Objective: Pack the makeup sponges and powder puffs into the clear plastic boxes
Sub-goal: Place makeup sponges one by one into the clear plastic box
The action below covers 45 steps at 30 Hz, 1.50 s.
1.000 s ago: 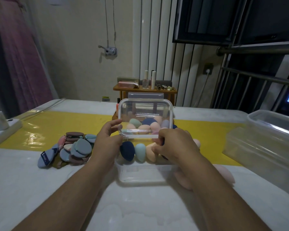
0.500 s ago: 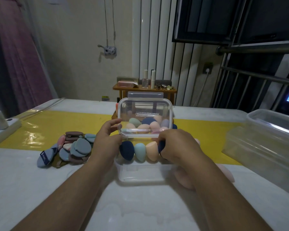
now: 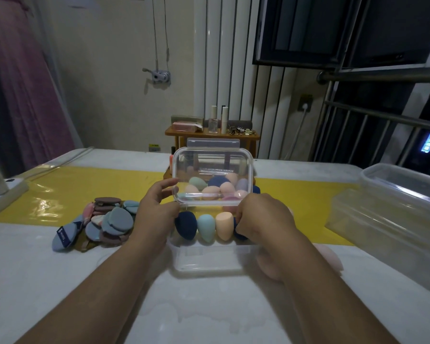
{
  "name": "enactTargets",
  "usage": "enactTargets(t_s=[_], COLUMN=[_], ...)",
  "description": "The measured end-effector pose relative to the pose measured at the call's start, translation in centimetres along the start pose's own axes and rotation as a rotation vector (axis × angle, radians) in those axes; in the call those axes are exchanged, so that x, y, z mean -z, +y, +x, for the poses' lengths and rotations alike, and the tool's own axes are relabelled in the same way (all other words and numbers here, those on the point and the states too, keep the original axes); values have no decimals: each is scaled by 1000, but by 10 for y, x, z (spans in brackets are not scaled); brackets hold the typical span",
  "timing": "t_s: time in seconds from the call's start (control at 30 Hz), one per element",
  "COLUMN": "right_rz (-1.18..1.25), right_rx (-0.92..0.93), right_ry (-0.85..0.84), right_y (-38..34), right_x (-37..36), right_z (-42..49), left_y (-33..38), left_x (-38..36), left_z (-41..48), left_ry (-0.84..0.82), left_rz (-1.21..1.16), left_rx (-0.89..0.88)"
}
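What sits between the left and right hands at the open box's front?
Head view: between left hand and right hand stand a navy sponge, a light blue sponge and a peach sponge, in the clear box.

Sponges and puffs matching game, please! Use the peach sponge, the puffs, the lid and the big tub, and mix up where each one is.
Things
1. peach sponge
2. puffs
3. lid
4. big tub

Places
A. at the far right of the table
B. standing upright behind the sponge row
C. piled to the left of the left hand
D. in the row, just right of the light blue sponge

Pairs: 1-D, 2-C, 3-B, 4-A
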State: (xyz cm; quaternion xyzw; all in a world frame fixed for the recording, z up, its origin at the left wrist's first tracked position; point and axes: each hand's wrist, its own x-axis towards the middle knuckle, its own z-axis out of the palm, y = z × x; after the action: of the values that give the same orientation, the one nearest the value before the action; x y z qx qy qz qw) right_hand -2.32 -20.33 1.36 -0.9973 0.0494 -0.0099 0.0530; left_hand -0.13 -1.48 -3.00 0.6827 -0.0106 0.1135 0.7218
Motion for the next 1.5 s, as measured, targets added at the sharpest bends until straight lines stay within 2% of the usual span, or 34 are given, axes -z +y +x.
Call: enactTargets(t_s=[0.07, 0.23, 0.47, 0.6, 0.67, 0.73, 0.83, 0.9, 1.1, 1.33, 1.5], right_rz=[50, 226, 596, 754, 714, 574, 286, 183, 241, 248, 457], right_rx=[15, 85, 73, 35, -45, -152, -253, -276, -343, -342, -224], right_ry=[4, 157, 161, 292, 335, 334, 246, 198, 34, 163, 435], right_y=[3, 10, 18, 24, 30, 36, 45, 50, 60, 63, 56], right_x=[1, -3, -12, -11, -11, -12, -14, -15, -21, -19, -15], right_z=[-2, -7, -2, 1, 3, 8, 11, 12, 18, 22, 18], left_y=[0, 0, 0, -2, -2, -2, -2, -2, -1, 1, 1], left_x=[0, 0, 0, 1, 1, 2, 2, 2, 2, 1, 0], left_z=[0, 0, 0, 1, 0, 1, 1, 1, -1, -1, -2], left_ry=[0, 5, 7, 9, 12, 18, 17, 16, 18, 16, 25], left_rz=[3, 4, 7, 5, 3, 5, 15, 15, 13, 0, -26], left_rx=[-4, -8, -22, -13, -9, -9, -6, -2, -2, 13, 24])
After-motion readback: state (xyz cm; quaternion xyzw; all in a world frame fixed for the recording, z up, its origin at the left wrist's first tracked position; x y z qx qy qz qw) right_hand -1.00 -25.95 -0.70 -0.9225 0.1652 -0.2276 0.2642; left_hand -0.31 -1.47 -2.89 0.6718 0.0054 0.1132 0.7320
